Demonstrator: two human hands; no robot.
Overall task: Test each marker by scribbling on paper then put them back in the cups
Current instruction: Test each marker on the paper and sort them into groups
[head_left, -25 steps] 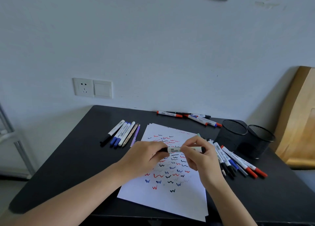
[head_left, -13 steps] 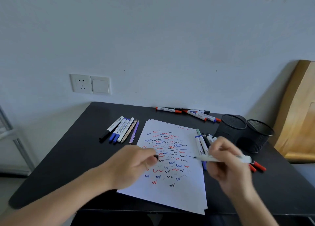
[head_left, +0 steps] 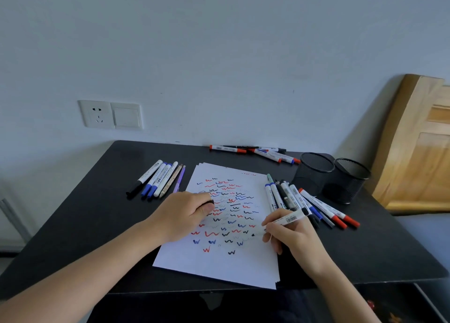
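Marker [head_left: 287, 220] touches paper [head_left: 219, 265] — right hand [head_left: 293, 238] grips (cap [head_left: 209, 203], seemingly, in left hand [head_left: 182, 213]).

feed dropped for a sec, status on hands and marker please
Left hand holds black cap, resting on paper. Right hand grips uncapped marker, tip at paper. Nothing in the way; no markers stick out of the cups.

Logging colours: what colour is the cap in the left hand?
Black cap, clearest in the head view.
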